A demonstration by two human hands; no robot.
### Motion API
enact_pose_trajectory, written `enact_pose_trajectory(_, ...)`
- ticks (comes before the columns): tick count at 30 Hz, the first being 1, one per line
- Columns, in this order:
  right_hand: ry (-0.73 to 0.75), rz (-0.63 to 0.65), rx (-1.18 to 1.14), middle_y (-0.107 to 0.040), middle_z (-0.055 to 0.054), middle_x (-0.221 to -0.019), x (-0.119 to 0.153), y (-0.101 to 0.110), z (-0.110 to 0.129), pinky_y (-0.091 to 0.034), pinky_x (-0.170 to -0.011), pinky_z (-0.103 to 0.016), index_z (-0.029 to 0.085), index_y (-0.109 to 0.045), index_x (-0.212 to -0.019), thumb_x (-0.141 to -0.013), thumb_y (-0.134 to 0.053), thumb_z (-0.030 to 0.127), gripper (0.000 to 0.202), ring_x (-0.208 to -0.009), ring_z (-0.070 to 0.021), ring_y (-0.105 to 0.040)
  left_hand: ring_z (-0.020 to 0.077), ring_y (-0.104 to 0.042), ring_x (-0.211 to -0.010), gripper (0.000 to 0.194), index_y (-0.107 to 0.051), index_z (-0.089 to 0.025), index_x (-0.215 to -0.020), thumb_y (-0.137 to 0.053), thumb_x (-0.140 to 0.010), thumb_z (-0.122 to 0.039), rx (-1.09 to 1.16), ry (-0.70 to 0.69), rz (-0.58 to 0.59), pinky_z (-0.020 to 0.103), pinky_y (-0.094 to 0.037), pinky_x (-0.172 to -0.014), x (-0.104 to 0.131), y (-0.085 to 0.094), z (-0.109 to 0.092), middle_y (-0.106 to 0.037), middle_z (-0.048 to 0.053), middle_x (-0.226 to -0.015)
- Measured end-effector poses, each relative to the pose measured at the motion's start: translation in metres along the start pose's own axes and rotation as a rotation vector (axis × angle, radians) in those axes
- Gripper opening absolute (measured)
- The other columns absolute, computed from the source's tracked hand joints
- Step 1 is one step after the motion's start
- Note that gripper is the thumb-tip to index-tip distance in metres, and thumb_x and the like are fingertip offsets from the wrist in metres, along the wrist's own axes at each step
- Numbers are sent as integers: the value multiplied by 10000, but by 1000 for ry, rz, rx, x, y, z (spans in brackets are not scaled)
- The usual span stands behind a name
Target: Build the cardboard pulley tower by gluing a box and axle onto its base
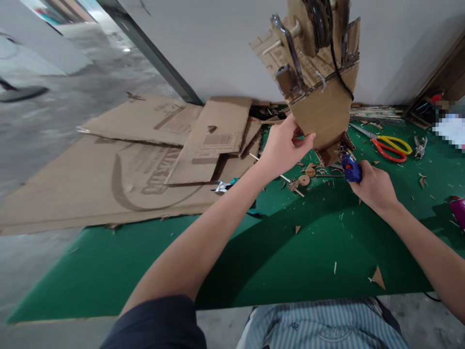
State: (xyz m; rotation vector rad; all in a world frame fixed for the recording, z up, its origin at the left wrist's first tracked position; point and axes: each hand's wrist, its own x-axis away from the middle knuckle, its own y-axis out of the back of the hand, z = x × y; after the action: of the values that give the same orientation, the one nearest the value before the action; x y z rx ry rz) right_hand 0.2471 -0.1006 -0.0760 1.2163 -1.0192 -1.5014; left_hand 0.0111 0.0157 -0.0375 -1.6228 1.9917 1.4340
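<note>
Over the green table (290, 266), a cardboard model (323, 109) tilts between both hands (281, 148).

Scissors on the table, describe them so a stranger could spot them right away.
On the green table, look just beyond the right hand, between the cardboard model and the metal tool. The scissors lie there, set apart by one yellow and one red handle loop.

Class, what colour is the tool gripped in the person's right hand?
Mostly blue: the tool in the right hand, as the head view shows.
</note>
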Motion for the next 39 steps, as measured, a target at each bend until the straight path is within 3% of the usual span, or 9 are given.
enact_pose_trajectory(17, -2, 76, 47, -688, -123, -807, -1, 7, 4, -271, -561, -314, 163, -558, -944, -942, -513, 330, 173, -635, -217, -590, 144, -708, -741, 281, -600, -164, -1184, -634, -941, -300, -33, 22, 39, 220, -621, -669, 2, -1, -5, -721, 45, -875)
enact_pose_trajectory(39, -6, 111, 16, -692, -125, -866, -1, 8, 3, -260, -566, -320, 176, -547, -952, -944, -502, 345, 175, -643, -216, -575, 129, -664, -677, 238, -600, -185, -1113, -624, -918, -320, 30, 35, 18, 208, -590, -610, 2, 0, -2, -690, 27, -807)
